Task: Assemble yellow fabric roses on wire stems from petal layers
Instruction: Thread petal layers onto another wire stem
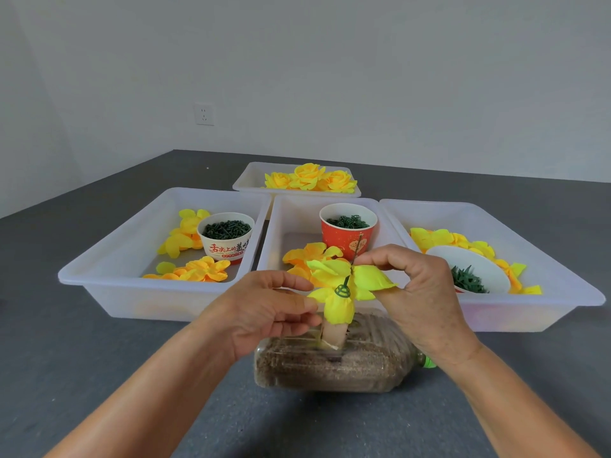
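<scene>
A thin wire stem [356, 252] rises from a sand-filled plastic bottle [334, 361] lying on its side. A yellow petal layer [344, 285] sits threaded on the wire, with a small green plastic piece [342, 290] on its near face. My left hand [264, 312] pinches the layer's left petal. My right hand [410, 285] pinches the layer's right petal beside the wire. Three finished yellow roses [309, 178] lie in the far tray [251, 180].
Three white trays stand side by side behind the bottle. The left tray [109, 276] holds petals and a white cup [226, 238] of green parts. The middle tray [281, 226] holds a red cup [347, 231]. The right tray [545, 292] holds petals and a white bowl [469, 269].
</scene>
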